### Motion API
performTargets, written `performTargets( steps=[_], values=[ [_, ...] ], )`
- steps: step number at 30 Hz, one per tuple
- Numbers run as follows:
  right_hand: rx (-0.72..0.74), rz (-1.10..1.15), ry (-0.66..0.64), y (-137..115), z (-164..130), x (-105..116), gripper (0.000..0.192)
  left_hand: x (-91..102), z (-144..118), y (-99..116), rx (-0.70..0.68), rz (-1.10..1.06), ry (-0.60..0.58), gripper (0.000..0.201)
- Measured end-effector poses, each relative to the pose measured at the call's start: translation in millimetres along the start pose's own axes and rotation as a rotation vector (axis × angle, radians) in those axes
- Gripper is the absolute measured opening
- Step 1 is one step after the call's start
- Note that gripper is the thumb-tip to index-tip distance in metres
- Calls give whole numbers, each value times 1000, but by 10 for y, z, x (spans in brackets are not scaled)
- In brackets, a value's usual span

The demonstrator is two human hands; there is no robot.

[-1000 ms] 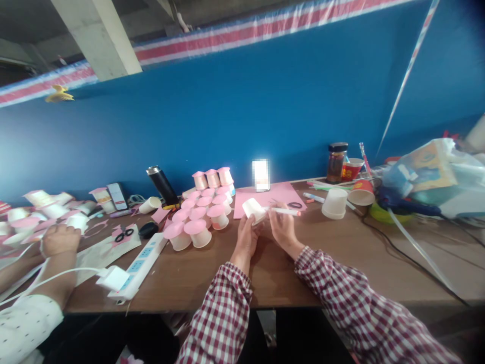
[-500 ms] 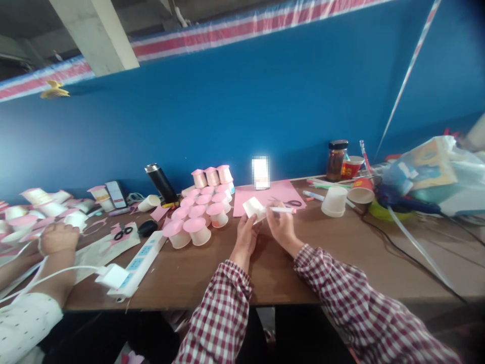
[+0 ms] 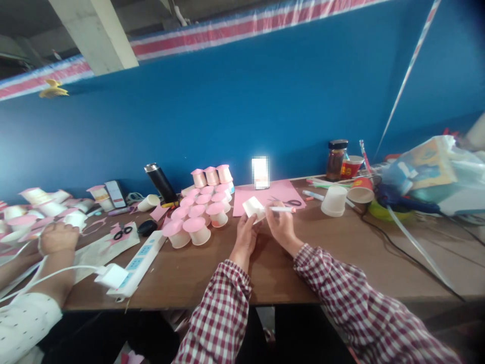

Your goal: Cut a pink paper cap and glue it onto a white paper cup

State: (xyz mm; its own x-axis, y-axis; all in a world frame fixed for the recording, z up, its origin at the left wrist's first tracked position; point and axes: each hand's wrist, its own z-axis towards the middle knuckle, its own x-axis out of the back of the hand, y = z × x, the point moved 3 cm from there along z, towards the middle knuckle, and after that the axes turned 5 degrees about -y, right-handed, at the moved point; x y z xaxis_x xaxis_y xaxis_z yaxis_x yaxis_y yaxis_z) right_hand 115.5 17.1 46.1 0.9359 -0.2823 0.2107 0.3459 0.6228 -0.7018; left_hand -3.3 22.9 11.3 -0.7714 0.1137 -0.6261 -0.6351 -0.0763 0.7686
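A small white paper cup (image 3: 253, 208) is held tilted above the table, a white marker (image 3: 282, 209) touching it.

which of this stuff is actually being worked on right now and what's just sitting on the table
In hand:
- small white paper cup, held in the left hand
- white marker pen, held in the right hand

Lying about:
- pink-topped white cups in a cluster
- upturned white cup
- black flask
- white power strip
- dark glass jar
- black scissors
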Motion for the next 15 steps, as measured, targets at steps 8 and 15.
performTargets(
  steps=[8, 15],
  values=[
    [0, -26, 27, -9, 9, 6, 12, -5, 2, 0, -3, -10, 8, 31],
    [-21, -39, 61, 25, 16, 11, 13, -32, -15, 18, 2, 1, 7, 28]
  ],
)
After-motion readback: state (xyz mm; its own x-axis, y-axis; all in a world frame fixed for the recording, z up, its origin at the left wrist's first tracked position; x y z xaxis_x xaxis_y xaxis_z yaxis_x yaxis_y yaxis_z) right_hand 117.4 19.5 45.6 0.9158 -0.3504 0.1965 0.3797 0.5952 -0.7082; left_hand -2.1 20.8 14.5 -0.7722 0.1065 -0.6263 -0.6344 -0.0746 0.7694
